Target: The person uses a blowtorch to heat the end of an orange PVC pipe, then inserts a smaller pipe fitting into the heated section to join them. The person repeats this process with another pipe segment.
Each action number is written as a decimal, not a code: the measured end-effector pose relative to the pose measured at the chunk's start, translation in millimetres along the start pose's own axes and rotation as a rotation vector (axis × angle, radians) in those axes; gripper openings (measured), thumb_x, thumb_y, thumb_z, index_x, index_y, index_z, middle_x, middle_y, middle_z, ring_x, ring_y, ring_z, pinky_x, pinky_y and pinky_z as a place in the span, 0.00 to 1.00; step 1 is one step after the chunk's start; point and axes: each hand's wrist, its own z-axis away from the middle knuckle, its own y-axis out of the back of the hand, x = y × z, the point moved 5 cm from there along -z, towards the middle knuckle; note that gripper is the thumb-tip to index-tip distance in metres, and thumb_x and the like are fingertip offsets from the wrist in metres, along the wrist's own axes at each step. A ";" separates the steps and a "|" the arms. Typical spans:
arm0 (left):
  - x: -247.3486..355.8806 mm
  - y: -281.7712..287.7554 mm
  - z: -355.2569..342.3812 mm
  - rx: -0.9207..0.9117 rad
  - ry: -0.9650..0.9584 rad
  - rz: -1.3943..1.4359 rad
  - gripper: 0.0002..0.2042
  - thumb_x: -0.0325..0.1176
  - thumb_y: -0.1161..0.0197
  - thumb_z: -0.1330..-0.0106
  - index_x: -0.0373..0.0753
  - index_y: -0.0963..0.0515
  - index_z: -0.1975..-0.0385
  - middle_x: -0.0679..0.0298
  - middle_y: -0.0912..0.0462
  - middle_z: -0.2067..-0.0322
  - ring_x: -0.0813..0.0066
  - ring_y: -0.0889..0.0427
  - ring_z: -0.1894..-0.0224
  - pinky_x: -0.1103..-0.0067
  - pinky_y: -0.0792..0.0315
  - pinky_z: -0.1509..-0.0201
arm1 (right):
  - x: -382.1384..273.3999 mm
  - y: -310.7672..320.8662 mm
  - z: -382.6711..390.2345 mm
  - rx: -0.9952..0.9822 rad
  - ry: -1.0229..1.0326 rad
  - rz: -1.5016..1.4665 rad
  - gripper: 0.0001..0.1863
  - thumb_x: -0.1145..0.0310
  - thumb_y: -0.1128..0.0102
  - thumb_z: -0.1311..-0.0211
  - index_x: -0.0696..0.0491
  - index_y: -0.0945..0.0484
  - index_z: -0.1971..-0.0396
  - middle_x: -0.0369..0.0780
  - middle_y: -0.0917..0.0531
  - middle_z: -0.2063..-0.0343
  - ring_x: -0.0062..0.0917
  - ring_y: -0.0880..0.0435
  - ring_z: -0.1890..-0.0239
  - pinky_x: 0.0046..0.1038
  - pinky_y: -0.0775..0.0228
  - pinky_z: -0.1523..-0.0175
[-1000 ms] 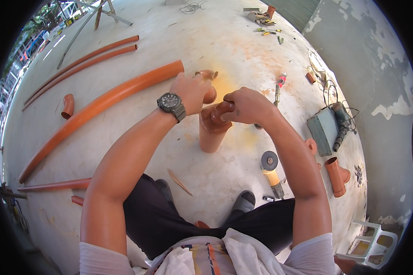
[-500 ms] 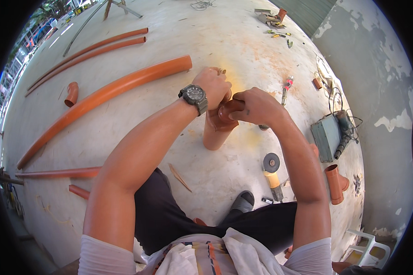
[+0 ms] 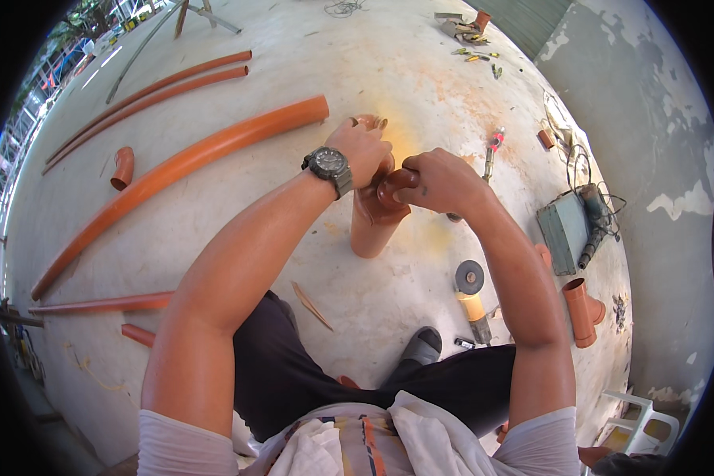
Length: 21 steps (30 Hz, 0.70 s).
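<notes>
An orange plastic pipe fitting (image 3: 370, 232) stands upright on the floor in front of me, with openings at its upper end. My left hand (image 3: 362, 151), a dark watch on its wrist, is closed on the far left part of its top. On the right, my right hand (image 3: 446, 181) grips the rim of an opening, fingers bent over the edge. Both hands cover much of the upper end, so its exact shape is partly hidden. Yellowish dust lies on the floor around it.
Left lie a long orange pipe (image 3: 190, 163), thinner pipes (image 3: 159, 83) and an elbow (image 3: 123, 168). To the right are an angle grinder (image 3: 472, 297), a grey metal box (image 3: 559, 236), a power tool (image 3: 593, 218) with its cable, and a tee fitting (image 3: 581, 316). A peeling wall (image 3: 666, 143) stands beyond.
Both hands keep their hold on the pipe fitting. The left hand and wrist have shifted slightly left, and the view has moved a little.
</notes>
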 end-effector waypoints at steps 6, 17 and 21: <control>-10.3 3.3 7.4 -0.066 0.096 0.132 0.19 0.34 0.27 0.41 0.52 0.16 0.48 0.62 0.14 0.51 0.59 0.16 0.44 0.59 0.28 0.38 | 1.5 -0.1 -3.5 0.015 0.035 0.020 0.21 0.53 0.32 0.42 0.56 0.11 0.60 0.49 0.11 0.67 0.46 0.12 0.59 0.44 0.19 0.52; -39.8 11.2 47.9 0.016 0.159 0.202 0.21 0.39 0.32 0.40 0.49 0.16 0.45 0.59 0.13 0.54 0.53 0.13 0.50 0.60 0.22 0.46 | 3.0 -0.8 -3.9 0.014 0.041 -0.041 0.21 0.53 0.34 0.45 0.59 0.12 0.67 0.49 0.13 0.73 0.43 0.12 0.65 0.42 0.20 0.57; -38.5 10.7 54.6 0.014 0.160 0.146 0.21 0.39 0.32 0.40 0.49 0.16 0.45 0.58 0.12 0.55 0.53 0.13 0.51 0.60 0.21 0.48 | 8.9 -1.5 -2.8 0.032 0.061 -0.079 0.20 0.54 0.35 0.45 0.60 0.14 0.68 0.50 0.14 0.76 0.44 0.14 0.68 0.43 0.21 0.60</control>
